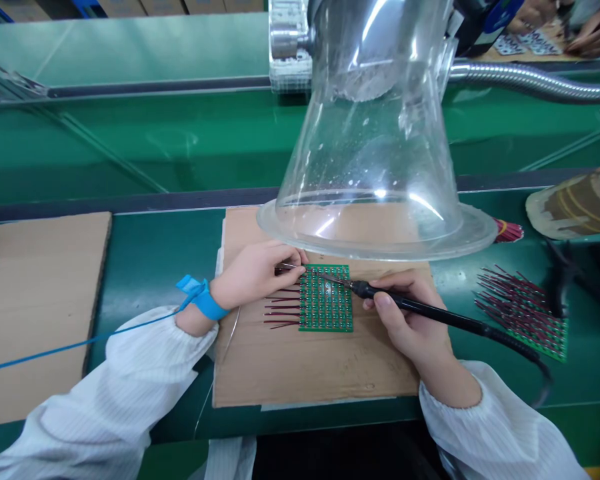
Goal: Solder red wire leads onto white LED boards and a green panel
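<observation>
A green circuit board (326, 310) with rows of solder points lies on a cardboard sheet (260, 373). Several dark red wires (283, 314) stick out from its left side. My left hand (265, 270) is closed in a pinch at the board's upper left corner, on a thin solder wire (234, 330) that trails down past the wrist. My right hand (413, 317) grips a black soldering iron (430, 309) like a pen. Its tip reaches over the upper part of the board, close to my left fingertips; whether it touches a joint is too small to tell.
A clear fume hood (370, 167) hangs just above the board. To the right lie another wired board (545, 337), a bundle of red wires (509, 231) and a brown tape-like roll (575, 203). A blue wrist strap cord (95, 339) crosses leftward. Another person's hands (595, 30) show at top right.
</observation>
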Motion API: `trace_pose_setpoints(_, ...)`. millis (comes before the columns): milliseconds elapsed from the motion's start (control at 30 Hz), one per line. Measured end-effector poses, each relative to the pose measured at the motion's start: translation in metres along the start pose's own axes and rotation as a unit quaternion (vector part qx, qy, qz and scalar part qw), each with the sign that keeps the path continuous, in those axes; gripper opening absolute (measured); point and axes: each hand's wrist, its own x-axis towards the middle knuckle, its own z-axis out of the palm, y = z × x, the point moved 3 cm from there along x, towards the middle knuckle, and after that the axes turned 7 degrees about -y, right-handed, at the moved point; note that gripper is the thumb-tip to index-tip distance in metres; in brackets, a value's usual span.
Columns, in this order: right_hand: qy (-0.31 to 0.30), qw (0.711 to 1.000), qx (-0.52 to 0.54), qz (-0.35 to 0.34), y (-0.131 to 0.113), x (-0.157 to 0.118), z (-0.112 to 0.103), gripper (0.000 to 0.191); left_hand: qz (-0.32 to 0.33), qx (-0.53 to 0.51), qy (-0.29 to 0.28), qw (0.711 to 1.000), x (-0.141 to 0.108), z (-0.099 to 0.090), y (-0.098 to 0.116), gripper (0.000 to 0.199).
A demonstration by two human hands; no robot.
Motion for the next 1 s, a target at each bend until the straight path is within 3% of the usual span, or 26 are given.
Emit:
trace_pose_setpoints(533, -0.016, 1.000, -0.016, -0.008, -0.0057, 0.0040, 0.0001, 0.012, -0.001, -0.013, -0.001, 1.000, 0.0005, -0.0011, 0.0002, 0.020)
trace_pose_setpoints(867, 0.016, 0.999, 0.036, 0.001, 0.0012, 0.0013, -0.0011, 0.011, 0.000, -0.016, 0.000, 1.000, 0.0002, 0.0000, 0.0001, 0.018)
trace_pose_setpoints(1000, 0.001, 0.999, 0.034, -0.007, -0.0046, 0.0057, 0.0012, 0.010, -0.002, -0.013, 0.003, 1.000, 0.0007, 0.0003, 0.0008, 0.018)
